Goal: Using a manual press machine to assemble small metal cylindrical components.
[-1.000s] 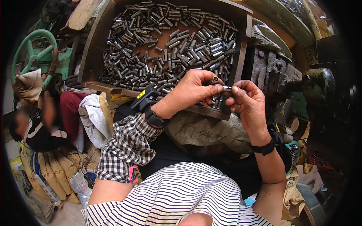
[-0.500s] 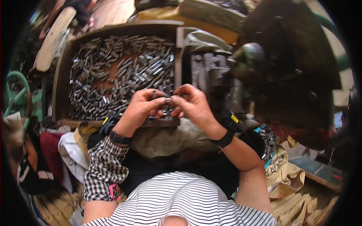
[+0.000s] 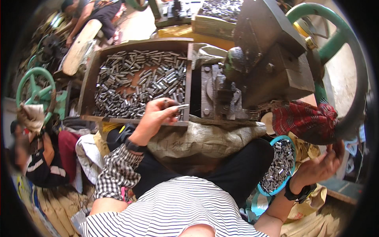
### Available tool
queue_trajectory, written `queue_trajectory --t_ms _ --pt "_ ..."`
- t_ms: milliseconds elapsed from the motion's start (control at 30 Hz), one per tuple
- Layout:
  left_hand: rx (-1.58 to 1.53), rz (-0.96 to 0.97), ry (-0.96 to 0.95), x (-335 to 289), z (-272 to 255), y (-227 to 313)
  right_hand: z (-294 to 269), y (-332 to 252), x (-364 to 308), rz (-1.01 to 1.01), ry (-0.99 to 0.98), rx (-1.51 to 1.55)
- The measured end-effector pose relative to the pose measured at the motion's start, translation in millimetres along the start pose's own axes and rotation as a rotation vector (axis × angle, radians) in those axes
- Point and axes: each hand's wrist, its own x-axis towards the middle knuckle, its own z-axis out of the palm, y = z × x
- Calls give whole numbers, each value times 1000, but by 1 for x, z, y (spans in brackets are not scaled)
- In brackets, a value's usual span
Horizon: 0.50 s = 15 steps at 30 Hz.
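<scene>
My left hand (image 3: 154,117) is closed, pinching a small shiny metal tube (image 3: 182,106) near the front right corner of a wooden tray. The tray (image 3: 134,121) holds many short metal pieces (image 3: 160,81) like it, spread in a loose layer. Off to the right, my right hand (image 3: 320,168) is raised with fingers apart and nothing visible in it. Its fingertips are close to the lower rim of a large green handwheel (image 3: 357,93); I cannot tell if they touch. A red checked cloth (image 3: 302,120) is wrapped on that rim.
A dark press with a heavy block (image 3: 290,75) stands right of the tray, above a metal die base (image 3: 207,98). A blue basin (image 3: 292,166) full of metal pieces sits by my right knee. Another person (image 3: 85,17) is at upper left; a second one (image 3: 41,158) sits at left.
My right hand has left the left one and swung right to the handwheel. The left hand keeps the metal tube over the tray's corner. The view has shifted, showing more of the press.
</scene>
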Motion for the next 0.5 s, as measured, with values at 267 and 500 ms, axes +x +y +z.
queue_trajectory --t_ms 267,500 --pt "69 77 -133 61 49 7 24 43 -9 280 -76 247" --pt "35 116 -104 127 50 -21 -3 17 58 280 -213 -101"
